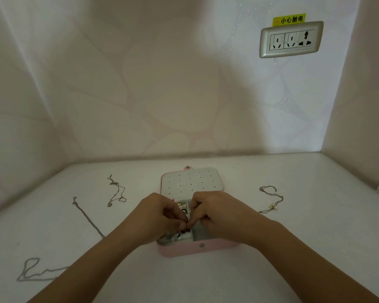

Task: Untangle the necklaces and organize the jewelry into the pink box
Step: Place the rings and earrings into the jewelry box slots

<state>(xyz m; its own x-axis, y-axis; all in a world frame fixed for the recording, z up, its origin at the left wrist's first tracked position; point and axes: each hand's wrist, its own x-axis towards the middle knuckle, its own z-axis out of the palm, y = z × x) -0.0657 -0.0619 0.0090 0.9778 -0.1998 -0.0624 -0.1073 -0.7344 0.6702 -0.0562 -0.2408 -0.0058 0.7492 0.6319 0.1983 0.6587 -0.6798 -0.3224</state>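
The pink box (197, 249) lies open at the table's centre, its grey perforated lid panel (190, 181) folded back. My left hand (162, 217) and my right hand (214, 212) meet over the box's compartments, fingertips pinched together on a small piece of jewelry that is mostly hidden. Small trinkets show in the compartments (184, 209). Thin silver necklaces lie loose on the table: one at the back left (116, 191), a straight one (88, 218) left of my left hand, one at the front left (34, 271), and one with a small charm at the right (271, 199).
The white table (293, 248) sits in a corner, walled at the back and both sides. A wall socket panel (291, 39) with a yellow warning label is high on the back wall at the right.
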